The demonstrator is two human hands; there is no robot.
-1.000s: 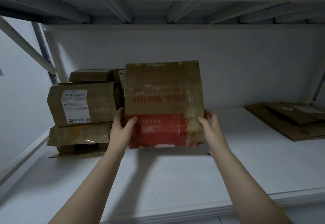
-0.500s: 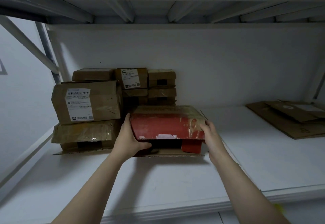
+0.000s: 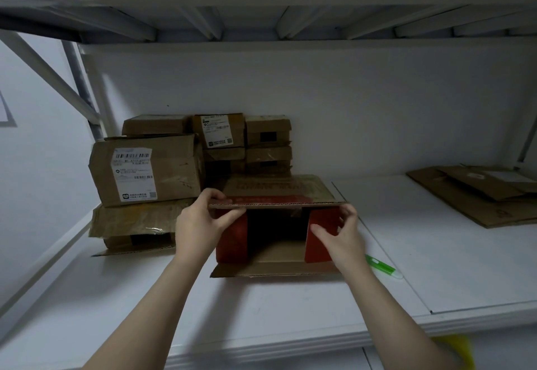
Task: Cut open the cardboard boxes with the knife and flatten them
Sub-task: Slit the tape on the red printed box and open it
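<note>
The box (image 3: 279, 192) lies mid-frame on the shelf (image 3: 290, 305), its open end facing the camera. The left hand (image 3: 197, 224) pinches the top flap's left corner, and the right hand (image 3: 340, 236) grips the red right flap. The green knife (image 3: 380, 265) lies just right of the box.

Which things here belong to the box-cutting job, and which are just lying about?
In the job: open box, held by left hand and right hand; green knife; stacked boxes waiting.
Lying about: flattened cardboard, apparently done; blurred yellow object below the shelf.
</note>
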